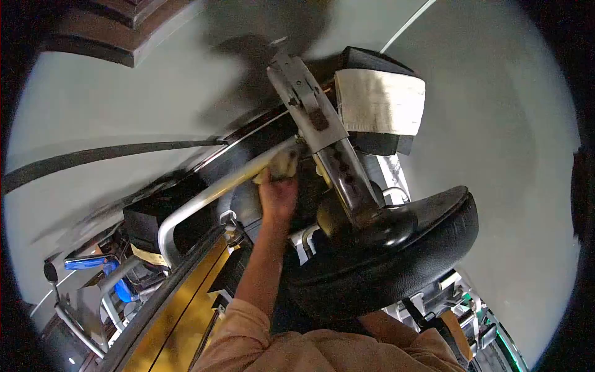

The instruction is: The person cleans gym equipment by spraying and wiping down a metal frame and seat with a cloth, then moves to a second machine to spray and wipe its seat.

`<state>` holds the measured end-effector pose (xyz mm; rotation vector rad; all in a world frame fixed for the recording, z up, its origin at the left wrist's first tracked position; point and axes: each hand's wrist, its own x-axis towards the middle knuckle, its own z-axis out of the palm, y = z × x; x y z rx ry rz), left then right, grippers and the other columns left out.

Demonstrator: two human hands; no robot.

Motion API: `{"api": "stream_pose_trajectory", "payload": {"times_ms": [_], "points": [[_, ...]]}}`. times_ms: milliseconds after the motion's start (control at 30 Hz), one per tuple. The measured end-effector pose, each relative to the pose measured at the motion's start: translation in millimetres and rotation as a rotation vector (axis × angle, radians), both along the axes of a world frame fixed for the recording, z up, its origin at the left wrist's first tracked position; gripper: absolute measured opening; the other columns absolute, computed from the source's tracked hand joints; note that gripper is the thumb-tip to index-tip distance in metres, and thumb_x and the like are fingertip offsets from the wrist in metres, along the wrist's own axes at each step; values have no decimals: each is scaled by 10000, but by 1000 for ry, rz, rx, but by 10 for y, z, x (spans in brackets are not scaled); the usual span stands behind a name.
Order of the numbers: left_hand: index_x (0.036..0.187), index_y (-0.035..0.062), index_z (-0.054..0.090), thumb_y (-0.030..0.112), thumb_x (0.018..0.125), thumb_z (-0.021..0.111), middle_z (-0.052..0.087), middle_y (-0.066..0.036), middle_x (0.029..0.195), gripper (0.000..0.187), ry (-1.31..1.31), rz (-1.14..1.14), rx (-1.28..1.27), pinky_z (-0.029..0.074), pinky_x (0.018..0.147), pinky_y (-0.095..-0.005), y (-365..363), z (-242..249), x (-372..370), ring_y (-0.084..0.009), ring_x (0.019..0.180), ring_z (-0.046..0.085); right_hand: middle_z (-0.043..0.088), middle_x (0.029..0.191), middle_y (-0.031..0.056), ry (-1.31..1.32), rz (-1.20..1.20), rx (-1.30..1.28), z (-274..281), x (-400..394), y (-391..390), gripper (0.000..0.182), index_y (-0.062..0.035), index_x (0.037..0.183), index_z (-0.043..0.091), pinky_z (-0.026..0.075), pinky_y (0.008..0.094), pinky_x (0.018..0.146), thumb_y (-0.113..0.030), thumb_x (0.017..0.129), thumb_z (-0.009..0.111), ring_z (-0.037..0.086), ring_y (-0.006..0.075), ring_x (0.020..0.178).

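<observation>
**One hand presses a cloth to a chrome bar**

The left arm rises from the peach sleeve [248, 335] at the near edge, forearm bare and nearly straight, reaching far into the middle of the scene. The left hand [277, 197] is seen from its back, fingers clenched on a pale cloth [282, 166] held against the chrome bar [211, 193]. The cloth is small, crumpled and cream, blurred at its edges. It sits where the bar meets the grey bracket [310, 105]. The bar runs down to the left and bends near. Just right of the hand lies a black seat [396, 260]. The right hand is out of sight behind the seat.
</observation>
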<state>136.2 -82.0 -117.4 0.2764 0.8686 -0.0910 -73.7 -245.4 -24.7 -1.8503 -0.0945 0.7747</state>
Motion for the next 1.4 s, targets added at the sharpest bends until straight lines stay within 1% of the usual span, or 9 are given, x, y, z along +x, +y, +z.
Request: {"api": "stream_pose_trajectory", "payload": {"times_ms": [267, 367, 500, 567, 633, 700, 1000, 1200, 1400], "points": [[1279, -1, 492, 288, 992, 471, 550, -164, 1295, 408, -159, 123, 311, 432, 1029, -442, 1210, 39, -287, -326, 1188, 533, 639, 897, 119, 31, 59, -4, -62, 99, 89, 357, -66, 1075, 623, 501, 395, 738, -331, 847, 694, 611, 285, 801], [1286, -24, 472, 287, 1019, 446, 544, -135, 1292, 411, 250, 284, 926, 447, 969, -419, 1649, 139, -289, -299, 1127, 553, 640, 899, 120, 49, 104, -5, -78, 137, 168, 358, -66, 1078, 622, 501, 395, 742, -329, 847, 695, 612, 285, 806], [1250, -6, 533, 241, 1000, 500, 605, -141, 1209, 353, 201, -147, 1673, 459, 902, -374, 2219, -16, -536, -320, 1070, 573, 640, 901, 121, 100, 165, -13, -109, 136, 295, 359, -66, 1083, 621, 502, 394, 747, -326, 846, 697, 613, 287, 812], [1314, 62, 499, 156, 964, 518, 567, -135, 1285, 363, 275, -1164, 1878, 387, 1023, -421, 2157, -18, -504, -325, 1206, 512, 640, 901, 121, 114, 198, -17, -139, 112, 370, 359, -66, 1084, 621, 502, 393, 748, -325, 846, 697, 614, 287, 814], [1360, 102, 449, 86, 890, 547, 517, -109, 1352, 480, -100, -982, 2359, 231, 1126, -530, 1753, -127, -586, -301, 1353, 379, 643, 906, 117, -283, 226, -98, -178, 77, 459, 377, -63, 1110, 607, 488, 412, 775, -301, 835, 709, 611, 307, 855], [1370, 135, 420, 101, 848, 577, 479, -68, 1393, 546, 45, -1055, 1993, 107, 1139, -619, 1575, 188, -485, -264, 1424, 266, 641, 890, 109, -226, 227, -39, -137, 150, 621, 401, -60, 1123, 595, 467, 445, 777, -289, 819, 722, 595, 321, 881], [1221, 171, 556, 171, 856, 569, 501, -9, 1383, 365, -233, -1345, 2353, 169, 1113, -629, 2489, 228, -747, -256, 1350, 404, 623, 927, 101, -358, 436, -19, -42, 273, 1520, 378, -65, 1116, 596, 458, 433, 756, -164, 778, 732, 570, 328, 865], [1223, 176, 563, 217, 919, 507, 501, 7, 1393, 312, 294, -1265, 2552, 179, 1093, -649, 3592, 155, -1502, -255, 1291, 470, 609, 904, 113, -321, 513, 30, -71, 227, 1910, 328, -63, 1070, 591, 447, 441, 748, -201, 800, 716, 557, 328, 835], [1334, 121, 469, 183, 880, 557, 438, -46, 1455, 467, 913, -1381, 1884, 157, 1109, -656, 3944, 544, -1924, -272, 1324, 441, 588, 838, 121, -244, 453, 14, -86, 148, 1919, 249, -61, 950, 571, 426, 438, 752, -252, 830, 677, 558, 329, 819]]}}
